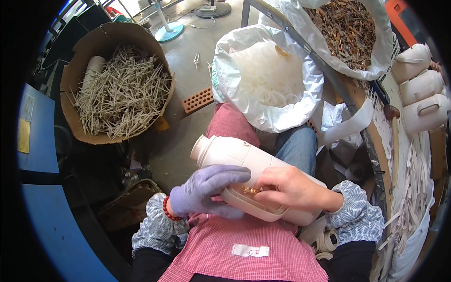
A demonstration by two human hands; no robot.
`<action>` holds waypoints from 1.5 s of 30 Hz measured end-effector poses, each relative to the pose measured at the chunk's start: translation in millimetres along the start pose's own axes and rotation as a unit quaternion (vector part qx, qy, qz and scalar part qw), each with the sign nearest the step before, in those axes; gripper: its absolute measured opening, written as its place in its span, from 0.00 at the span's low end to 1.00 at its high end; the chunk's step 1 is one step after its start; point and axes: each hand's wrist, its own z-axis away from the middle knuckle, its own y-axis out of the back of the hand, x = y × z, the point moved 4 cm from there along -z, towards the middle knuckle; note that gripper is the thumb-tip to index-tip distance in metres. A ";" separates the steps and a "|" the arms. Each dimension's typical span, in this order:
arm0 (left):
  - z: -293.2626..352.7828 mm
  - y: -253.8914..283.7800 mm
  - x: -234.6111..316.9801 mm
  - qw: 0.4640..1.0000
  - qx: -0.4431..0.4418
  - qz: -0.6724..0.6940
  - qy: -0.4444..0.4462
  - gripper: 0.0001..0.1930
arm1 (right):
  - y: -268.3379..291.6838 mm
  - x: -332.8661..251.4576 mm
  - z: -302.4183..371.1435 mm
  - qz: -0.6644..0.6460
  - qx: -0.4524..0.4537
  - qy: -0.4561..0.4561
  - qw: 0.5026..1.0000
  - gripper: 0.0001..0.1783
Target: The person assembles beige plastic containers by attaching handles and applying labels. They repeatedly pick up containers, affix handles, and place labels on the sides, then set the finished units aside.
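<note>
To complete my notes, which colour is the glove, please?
The left hand wears a light purple glove; the head view shows it best.

Sunlit grey floor (190, 49), blue panels (56, 225)

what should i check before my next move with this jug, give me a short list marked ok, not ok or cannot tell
1. Jug lying on its side over the lap: ok, its neck points forward and to the left.
2. Left hand at the jug: ok, by the end of the handle; how firm its grip is, cannot tell.
3. Right hand at the gold piece: ok, fingertips right by it.
4. Gold piece fixed in place: cannot tell, the fingers crowd one end.
5. Both hands gloved: not ok, only the left is; the right is bare.
</note>
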 end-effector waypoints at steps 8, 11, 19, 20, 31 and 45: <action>36.5 -15.6 -10.0 0.999 0.014 -0.046 -0.018 0.34 | -19.0 -7.0 3.7 -0.009 0.063 -0.004 0.998 0.11; 37.0 -15.4 -11.9 0.998 0.026 -0.042 -0.029 0.33 | -18.3 -10.2 6.9 0.005 0.087 -0.001 0.996 0.11; 38.2 -15.0 -11.9 0.997 0.041 -0.053 -0.041 0.31 | -23.7 -16.4 10.9 0.034 0.052 0.018 0.998 0.11; 36.5 -14.5 -10.6 0.996 0.035 -0.064 -0.044 0.31 | -24.3 -15.4 11.4 0.033 0.056 0.021 0.998 0.11; 26.7 -9.7 -6.1 0.995 0.010 -0.085 -0.047 0.32 | -28.5 -11.0 12.3 0.027 0.130 0.034 0.991 0.11; 16.1 -11.7 1.6 0.977 -0.041 -0.190 -0.088 0.26 | -35.2 -36.7 26.7 0.305 0.165 0.089 0.934 0.19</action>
